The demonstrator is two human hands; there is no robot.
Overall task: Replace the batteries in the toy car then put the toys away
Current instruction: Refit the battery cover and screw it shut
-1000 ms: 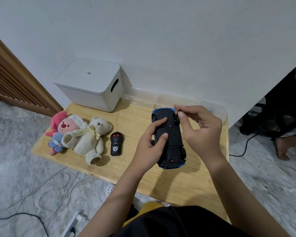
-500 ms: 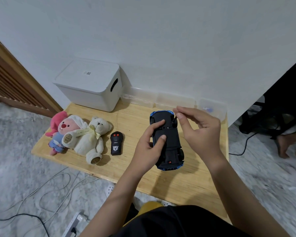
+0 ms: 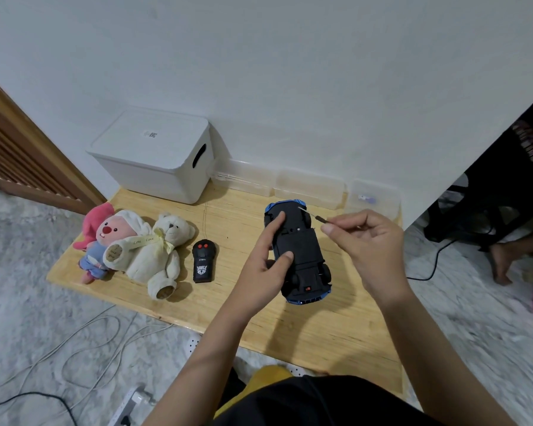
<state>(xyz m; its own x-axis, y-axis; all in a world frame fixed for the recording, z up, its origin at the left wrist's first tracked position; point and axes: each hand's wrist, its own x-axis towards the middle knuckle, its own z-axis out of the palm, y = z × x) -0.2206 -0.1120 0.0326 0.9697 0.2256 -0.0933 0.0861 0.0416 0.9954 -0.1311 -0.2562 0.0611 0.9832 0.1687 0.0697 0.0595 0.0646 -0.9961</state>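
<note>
Above the light wooden table, the left hand grips the upturned blue-and-black toy car, while the right hand pinches a thin dark screwdriver just beside its underside.

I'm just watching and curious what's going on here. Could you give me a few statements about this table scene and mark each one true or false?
1. The toy car is turned underside up. True.
2. The left hand holds the black remote. False: it grips the car; the remote lies alone on the wooden table.
3. The right hand pinches a thin screwdriver. True.
4. The white storage box stands open. False: its lid is on.
5. The white teddy bear lies beside a pink plush toy. True.
</note>
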